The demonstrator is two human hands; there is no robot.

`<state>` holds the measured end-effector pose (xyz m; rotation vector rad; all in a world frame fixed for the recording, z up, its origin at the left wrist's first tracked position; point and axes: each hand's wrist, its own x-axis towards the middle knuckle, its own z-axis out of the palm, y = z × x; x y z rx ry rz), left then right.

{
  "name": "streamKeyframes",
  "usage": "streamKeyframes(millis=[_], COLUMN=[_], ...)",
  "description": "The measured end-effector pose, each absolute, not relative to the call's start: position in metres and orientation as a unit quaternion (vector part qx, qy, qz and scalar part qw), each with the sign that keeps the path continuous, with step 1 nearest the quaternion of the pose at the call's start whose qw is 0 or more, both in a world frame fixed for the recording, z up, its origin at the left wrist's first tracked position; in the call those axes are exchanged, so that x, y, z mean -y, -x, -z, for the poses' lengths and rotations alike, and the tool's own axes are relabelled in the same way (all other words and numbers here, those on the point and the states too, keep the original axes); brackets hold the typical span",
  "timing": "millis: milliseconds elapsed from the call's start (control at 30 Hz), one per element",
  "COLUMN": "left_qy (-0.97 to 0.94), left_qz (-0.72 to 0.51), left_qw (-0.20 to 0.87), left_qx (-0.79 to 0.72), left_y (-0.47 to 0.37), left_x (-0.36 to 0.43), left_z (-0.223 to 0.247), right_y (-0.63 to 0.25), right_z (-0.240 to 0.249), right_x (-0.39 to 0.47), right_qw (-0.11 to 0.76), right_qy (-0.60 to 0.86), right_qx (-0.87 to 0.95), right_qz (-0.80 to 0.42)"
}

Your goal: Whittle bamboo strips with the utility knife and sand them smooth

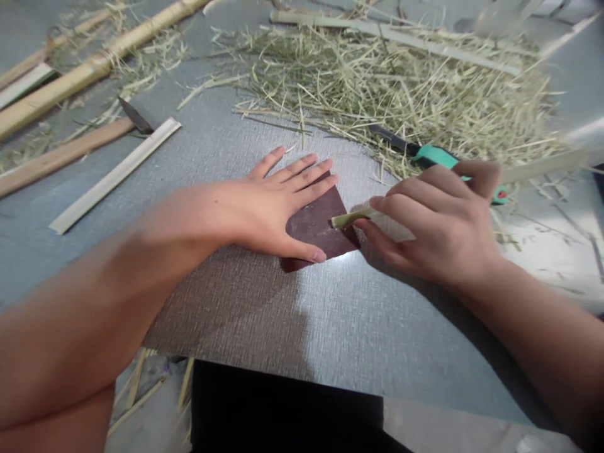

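My left hand (278, 204) lies flat with its fingers spread, pressing down a dark brown sheet of sandpaper (314, 229) on the table. Between the thumb and fingers of my right hand (438, 220) is a thin pale-green bamboo strip (348, 218). Its cut end rests on or just over the sandpaper, and pale dust marks the sheet there. The rest of the strip is partly hidden by my right hand. Just behind that hand lies a tool with a green and black handle (436, 155) and a dark blade, partly covered by the fingers.
A big heap of bamboo shavings (401, 88) spreads across the back right, with a long split strip (406, 39) on top. At left lie a bamboo pole (94, 66), a wooden-handled knife (70, 148) and a short split piece (116, 176). The table's front edge (283, 371) runs below my hands.
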<state>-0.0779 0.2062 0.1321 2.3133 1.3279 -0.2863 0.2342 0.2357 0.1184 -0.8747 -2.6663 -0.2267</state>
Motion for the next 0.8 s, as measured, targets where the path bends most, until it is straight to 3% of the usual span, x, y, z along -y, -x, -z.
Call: streamKeyframes(millis=[367,533,800], left_qy=[-0.839,-0.84,-0.838], left_qz=[0.11,0.106,0.105], left_qw=[0.225,0.226,0.23], left_qx=[-0.482,-0.483,-0.483], left_y=[0.078,0.078,0.0775], left_x=[-0.2061,-0.2063,-0.206], left_z=[-0.132,-0.1313,-0.1325], right_y=[-0.2347,-0.233,-0.2315], right_z=[-0.1177,-0.1151,-0.1126], right_x=[-0.2334,-0.2308,-0.2314], right_qw=[0.208,0.175,0.203], right_qy=[0.263,0.295,0.297], right_qx=[0.926,0.928,0.923], right_qz=[0.175,0.143,0.137])
